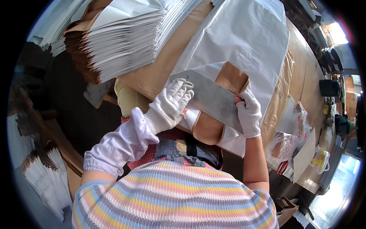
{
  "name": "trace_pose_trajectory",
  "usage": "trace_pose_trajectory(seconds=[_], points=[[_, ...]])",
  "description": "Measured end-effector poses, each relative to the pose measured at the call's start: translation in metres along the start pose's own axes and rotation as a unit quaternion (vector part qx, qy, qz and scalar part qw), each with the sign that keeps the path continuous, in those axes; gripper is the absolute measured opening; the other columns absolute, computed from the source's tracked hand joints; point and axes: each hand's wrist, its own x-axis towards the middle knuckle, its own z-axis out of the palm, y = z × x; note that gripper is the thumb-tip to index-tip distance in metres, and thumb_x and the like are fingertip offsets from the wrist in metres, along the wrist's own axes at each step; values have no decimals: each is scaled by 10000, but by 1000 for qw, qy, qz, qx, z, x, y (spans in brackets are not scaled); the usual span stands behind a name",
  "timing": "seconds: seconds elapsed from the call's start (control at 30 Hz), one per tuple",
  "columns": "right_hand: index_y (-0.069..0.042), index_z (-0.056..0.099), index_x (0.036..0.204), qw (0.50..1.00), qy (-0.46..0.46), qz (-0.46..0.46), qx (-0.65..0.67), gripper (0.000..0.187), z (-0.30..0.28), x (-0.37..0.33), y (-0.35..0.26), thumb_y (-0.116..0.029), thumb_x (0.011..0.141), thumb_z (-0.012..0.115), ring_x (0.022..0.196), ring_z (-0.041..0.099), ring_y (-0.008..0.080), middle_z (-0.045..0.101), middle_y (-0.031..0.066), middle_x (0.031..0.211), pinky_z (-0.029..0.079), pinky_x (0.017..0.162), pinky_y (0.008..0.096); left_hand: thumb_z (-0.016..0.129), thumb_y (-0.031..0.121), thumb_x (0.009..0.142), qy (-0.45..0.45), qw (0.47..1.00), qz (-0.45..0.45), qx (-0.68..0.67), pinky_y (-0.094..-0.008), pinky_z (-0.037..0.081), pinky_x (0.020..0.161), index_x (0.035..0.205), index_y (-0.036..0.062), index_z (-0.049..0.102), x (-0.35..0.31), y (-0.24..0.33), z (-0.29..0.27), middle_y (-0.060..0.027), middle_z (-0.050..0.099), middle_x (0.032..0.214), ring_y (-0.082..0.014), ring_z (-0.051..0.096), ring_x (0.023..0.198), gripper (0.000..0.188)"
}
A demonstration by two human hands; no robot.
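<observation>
A flat grey metal plate lies aslant across the near end of a white paper sack. Brown paper flaps show on both sides of the plate: one upper flap and one curled lower flap. My left hand, in a white glove, rests at the plate's left end with its fingers stretched out. At the other end, my right hand grips the plate's right edge, with the fingers curled and a bare fingertip beside the upper flap. What lies beneath the plate is hidden.
A tall stack of folded white paper sacks with brown ends stands at the upper left of the table. Clear plastic bags and red-handled scissors lie at the right edge. More sacks stand at the lower left.
</observation>
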Motion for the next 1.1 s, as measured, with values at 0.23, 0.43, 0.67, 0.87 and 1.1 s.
trace_pose_trajectory(seconds=[0.23, 0.43, 0.67, 0.87, 1.1], points=[[12, 646, 932, 1000, -9, 11, 3, 112, 0, -1, -5, 80, 852, 608, 732, 626, 237, 632, 141, 825, 519, 721, 335, 769, 142, 697, 1, 1000, 5, -9, -479, 413, 1183, 1305, -80, 611, -1, -2, 6, -227, 584, 1413, -416, 478, 1408, 667], [-84, 626, 1028, 970, -30, -66, -232, 168, 11, -11, 10, -89, 861, 649, 994, 640, 366, 653, 129, 1050, 509, 836, 481, 720, 147, 742, -39, 999, 2, 31, -500, 449, 1089, 1405, -24, 579, -7, -2, 7, -220, 570, 1477, -408, 461, 1452, 699], [-49, 628, 1354, 963, -54, -187, -187, 766, 13, -34, -12, -476, 742, 801, 1447, 425, 378, 492, 188, 1529, 243, 1258, 579, 675, 82, 813, -71, 996, 34, 29, -514, 409, 1151, 1426, -32, 549, 11, 9, -7, -261, 518, 1485, -451, 441, 1426, 636], [-65, 644, 1348, 963, -50, -195, -178, 721, 15, -36, -7, -463, 764, 789, 1457, 422, 353, 498, 173, 1535, 234, 1265, 561, 707, 79, 765, -66, 996, 45, 40, -510, 424, 1130, 1369, -21, 587, 11, 11, -6, -244, 533, 1464, -428, 451, 1415, 624], [-2, 740, 1001, 978, 56, -181, 88, 303, 5, -33, 12, -1, 698, 745, 1232, 639, 365, 709, 185, 1239, 408, 1180, 527, 786, 140, 622, -138, 985, 102, 23, -452, 497, 1061, 1213, -38, 626, 44, 16, -27, -215, 607, 1347, -397, 600, 1222, 638]])
